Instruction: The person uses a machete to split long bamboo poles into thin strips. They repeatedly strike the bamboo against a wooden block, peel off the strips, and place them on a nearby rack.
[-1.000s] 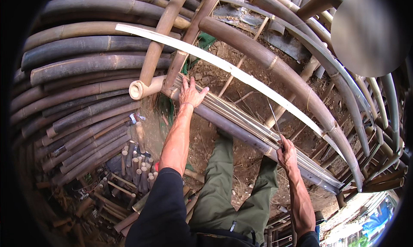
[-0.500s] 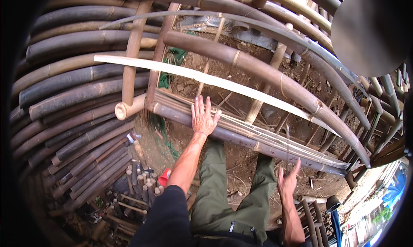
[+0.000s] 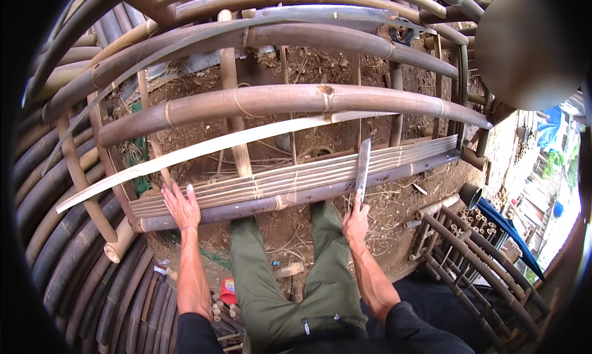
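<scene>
My left hand (image 3: 182,207) lies with fingers outstretched on the left end of a row of thin bamboo strips (image 3: 308,172). The strips run side by side along a dark bamboo pole (image 3: 259,209) nearest to me. In my right hand (image 3: 356,223) is the handle of a long straight-bladed knife (image 3: 364,166), its blade pointing away from me across the strips. Whether the blade touches them I cannot tell. Just beyond the strips, a long pale split bamboo piece (image 3: 185,156) slants over the frame.
A thick bamboo pole (image 3: 277,101) spans the frame farther off. A toothed saw blade (image 3: 320,13) lies beyond it. Stacked dark bamboo poles (image 3: 80,261) fill the left. A red container (image 3: 229,290) stands near my legs, and a bamboo rack (image 3: 475,255) is at right.
The view has swung to the right. My left hand rests nearer the strips' left end. The knife, hard to make out before, now shows clearly over the strips.
</scene>
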### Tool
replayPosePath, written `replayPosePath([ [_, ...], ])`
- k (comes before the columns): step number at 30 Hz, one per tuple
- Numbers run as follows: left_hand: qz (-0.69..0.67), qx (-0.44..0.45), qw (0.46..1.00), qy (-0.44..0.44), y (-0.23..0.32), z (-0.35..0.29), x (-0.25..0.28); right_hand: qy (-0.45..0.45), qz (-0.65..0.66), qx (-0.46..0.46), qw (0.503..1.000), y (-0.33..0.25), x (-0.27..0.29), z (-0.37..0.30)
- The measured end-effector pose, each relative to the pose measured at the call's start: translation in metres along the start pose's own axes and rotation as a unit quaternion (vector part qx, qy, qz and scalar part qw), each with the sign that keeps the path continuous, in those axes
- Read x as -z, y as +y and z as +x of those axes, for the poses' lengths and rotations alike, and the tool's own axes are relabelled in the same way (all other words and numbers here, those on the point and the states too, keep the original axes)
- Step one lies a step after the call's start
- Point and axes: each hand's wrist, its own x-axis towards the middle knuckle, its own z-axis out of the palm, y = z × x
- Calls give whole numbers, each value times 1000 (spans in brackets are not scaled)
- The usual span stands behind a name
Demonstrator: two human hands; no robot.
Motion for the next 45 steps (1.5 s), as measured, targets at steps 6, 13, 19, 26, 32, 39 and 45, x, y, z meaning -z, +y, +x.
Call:
replayPosePath([
  [6,-133,-246,960,3,137,-43,24,10,47,1,999,5,2,-14],
  [13,-32,-156,949,-272,277,-70,12,-8,131,0,991,42,59,-39],
  [19,-61,-208,928,-302,235,-113,14,-49,142,-31,988,102,79,-66],
  [26,150,-247,896,-338,-85,-295,156,-41,108,-68,991,146,126,-67],
  [32,417,72,692,-585,-265,-432,252,-40,17,55,998,123,152,1],
  [39,180,-64,913,-361,-24,-307,122,-165,-109,49,979,72,147,47],
  [45,20,-307,939,-150,274,-105,22,-215,-94,88,968,97,166,71],
])
